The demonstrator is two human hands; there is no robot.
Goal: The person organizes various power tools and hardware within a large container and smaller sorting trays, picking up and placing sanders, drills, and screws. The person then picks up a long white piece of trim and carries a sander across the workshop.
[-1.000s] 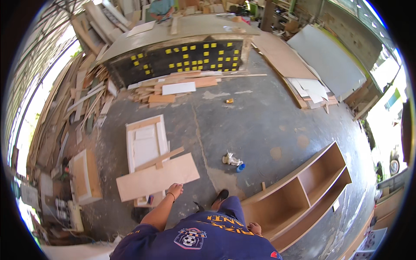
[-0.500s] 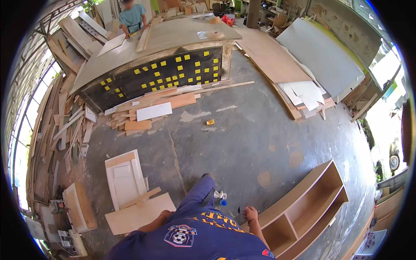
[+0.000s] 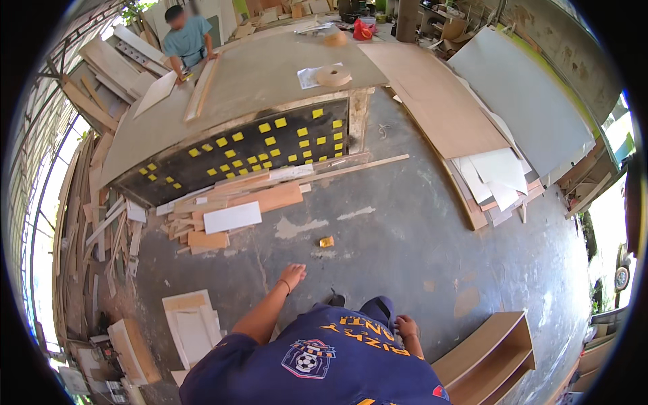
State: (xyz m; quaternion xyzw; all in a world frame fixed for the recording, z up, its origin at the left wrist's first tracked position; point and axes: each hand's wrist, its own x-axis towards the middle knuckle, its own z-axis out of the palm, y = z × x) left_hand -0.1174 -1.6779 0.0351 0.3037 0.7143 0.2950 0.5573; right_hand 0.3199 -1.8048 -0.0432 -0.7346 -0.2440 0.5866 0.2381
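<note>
My left hand (image 3: pixel 293 274) is swung forward over the floor, holding nothing, its fingers loosely apart. A dark band circles that wrist. Beside my right hip hangs my right hand (image 3: pixel 406 326), apparently with nothing in it; its fingers are loose and partly hard to see. Closest to it is a wooden shelf unit (image 3: pixel 482 347) with open compartments, lying on the floor and not touched. Ahead of my left hand a small yellow-orange packet (image 3: pixel 327 241) lies on the concrete. My feet are mid-stride.
A large workbench (image 3: pixel 263 74) with yellow squares on its dark front stands ahead, a co-worker (image 3: pixel 187 44) at its far left. Wood offcuts (image 3: pixel 266 197) lie along its base. White panels (image 3: pixel 189 322) lie near left. Stacked boards (image 3: pixel 432 101) occupy the right.
I have moved forward; the bench and packet are nearer, the shelf unit lower in view. My left hand has swung forward. The white and blue items by my foot are out of sight.
</note>
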